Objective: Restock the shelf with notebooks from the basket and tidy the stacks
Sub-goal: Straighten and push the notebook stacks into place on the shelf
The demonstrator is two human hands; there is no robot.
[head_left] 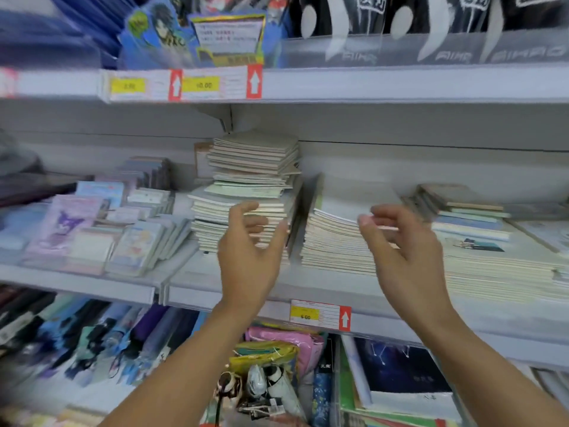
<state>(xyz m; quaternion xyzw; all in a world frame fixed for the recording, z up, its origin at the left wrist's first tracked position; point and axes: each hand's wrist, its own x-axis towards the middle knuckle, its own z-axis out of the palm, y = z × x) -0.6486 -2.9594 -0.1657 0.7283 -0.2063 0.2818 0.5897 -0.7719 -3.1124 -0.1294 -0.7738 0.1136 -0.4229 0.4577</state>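
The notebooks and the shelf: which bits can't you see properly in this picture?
- Head view: the left hand covers part of the tall notebook stack.
- The right hand covers part of the lower stack; blur hides whether it touches.
- The basket is not in view.
- The stack at far right is cut off by the edge.
- The price tag has small print too tiny to read.

I see a pale grey shelf (92,280) carrying a tall, uneven notebook stack (246,186) at centre, a lower stack (334,245) just beside it at 3 o'clock, and pastel notepads (92,232) at 9 o'clock.
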